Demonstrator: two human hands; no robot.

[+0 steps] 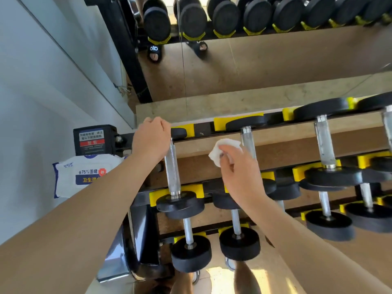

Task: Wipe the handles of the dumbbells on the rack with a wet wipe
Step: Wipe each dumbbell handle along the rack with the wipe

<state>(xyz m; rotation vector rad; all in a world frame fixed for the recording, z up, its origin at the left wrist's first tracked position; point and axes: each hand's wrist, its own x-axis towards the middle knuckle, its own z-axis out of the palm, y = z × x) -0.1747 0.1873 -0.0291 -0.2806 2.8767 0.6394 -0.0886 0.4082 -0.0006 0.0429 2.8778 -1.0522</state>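
Note:
Black dumbbells with silver handles lie across the yellow cradles of a tiered rack. My left hand curls over the far end of the leftmost top-tier dumbbell, whose handle runs down toward me. My right hand pinches a crumpled white wet wipe in the air, just left of the second dumbbell's handle, and I cannot tell whether the wipe touches it. Further handles sit to the right.
A white and blue pack of wet wipes rests at the rack's left end under a black warning label. A mirror behind the rack reflects dumbbells and sandalled feet. Lower tiers hold more dumbbells. A pale wall runs along the left.

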